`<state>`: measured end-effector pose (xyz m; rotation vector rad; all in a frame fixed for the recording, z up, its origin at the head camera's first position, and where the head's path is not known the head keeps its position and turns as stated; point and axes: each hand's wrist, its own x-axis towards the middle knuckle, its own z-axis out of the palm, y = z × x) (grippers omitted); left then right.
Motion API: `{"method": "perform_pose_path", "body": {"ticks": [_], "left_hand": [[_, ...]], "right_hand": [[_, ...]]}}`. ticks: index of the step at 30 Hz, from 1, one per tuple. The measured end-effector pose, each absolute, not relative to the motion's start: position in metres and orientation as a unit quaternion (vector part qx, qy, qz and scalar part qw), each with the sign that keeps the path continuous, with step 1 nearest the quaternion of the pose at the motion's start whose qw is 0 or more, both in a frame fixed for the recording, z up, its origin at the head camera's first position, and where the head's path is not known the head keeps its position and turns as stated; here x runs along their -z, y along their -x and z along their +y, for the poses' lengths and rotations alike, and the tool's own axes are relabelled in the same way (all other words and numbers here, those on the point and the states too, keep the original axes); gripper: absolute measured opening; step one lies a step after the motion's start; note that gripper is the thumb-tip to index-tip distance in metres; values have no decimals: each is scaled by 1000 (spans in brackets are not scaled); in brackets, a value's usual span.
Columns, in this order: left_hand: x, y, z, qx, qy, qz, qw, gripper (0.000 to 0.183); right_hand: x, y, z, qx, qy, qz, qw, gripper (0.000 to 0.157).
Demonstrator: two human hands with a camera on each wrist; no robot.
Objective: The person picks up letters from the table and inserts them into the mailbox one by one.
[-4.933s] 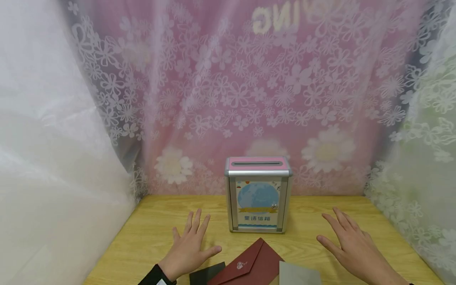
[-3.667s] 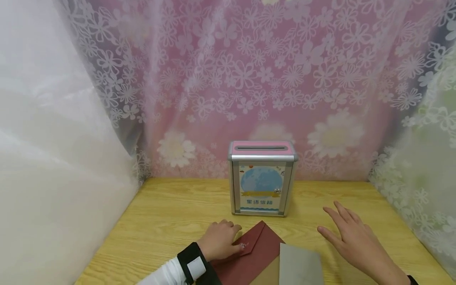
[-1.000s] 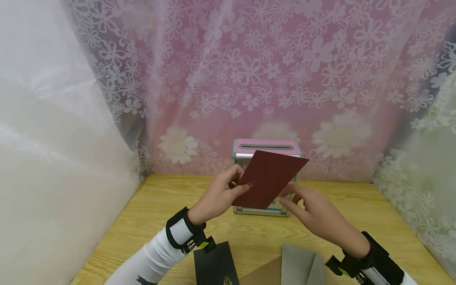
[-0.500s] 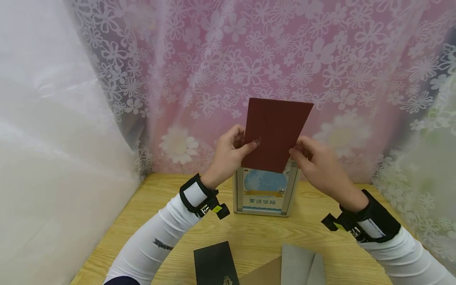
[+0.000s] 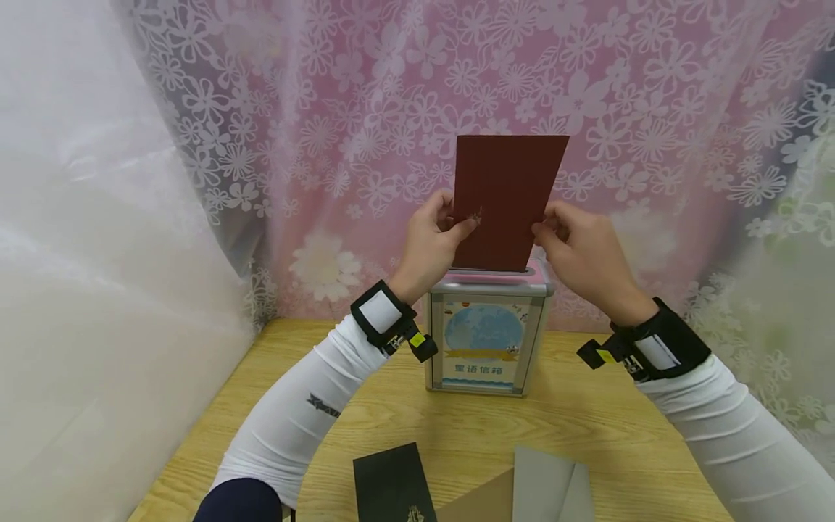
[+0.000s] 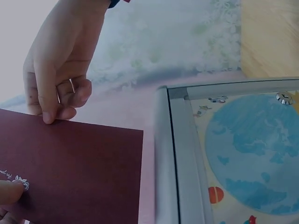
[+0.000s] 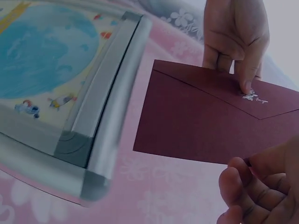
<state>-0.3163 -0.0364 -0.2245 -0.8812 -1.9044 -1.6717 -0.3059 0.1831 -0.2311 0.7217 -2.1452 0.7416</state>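
Both hands hold a dark red envelope [image 5: 509, 196] upright over the slotted pink top of a silver-framed letter box [image 5: 485, 341]. My left hand [image 5: 430, 243] pinches the envelope's left side, its thumb on the small white print. At the opposite edge, my right hand [image 5: 583, 250] pinches the envelope between thumb and fingers. The right wrist view shows the envelope's flap [image 7: 224, 88] folded down. A narrow gap separates the envelope's lower edge from the box top in both wrist views. In the head view that edge lines up with the slot [image 5: 489, 272].
On the wooden table [image 5: 352, 406] near the front lie a black envelope [image 5: 393, 482], a tan envelope [image 5: 483, 499] and a grey envelope [image 5: 544, 482], the tan one partly covered. A pink flowered curtain [image 5: 365, 145] hangs behind the box, with pale sheeting [image 5: 98, 254] at the left.
Earlier the left hand took the red envelope from the table pile and lifted it. The right hand then gripped its other edge, and both raised it upright above the box.
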Motion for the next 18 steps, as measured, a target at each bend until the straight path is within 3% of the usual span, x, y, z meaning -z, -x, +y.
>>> {"method": "perform_pose_path", "body": {"ticks": [6, 18], "left_hand": [[242, 348, -32, 609, 308, -694, 230, 14], [263, 366, -33, 586, 270, -738, 197, 13]], "right_hand": [[238, 321, 184, -298, -267, -844, 358, 13], [242, 336, 182, -294, -234, -864, 335, 15]]}}
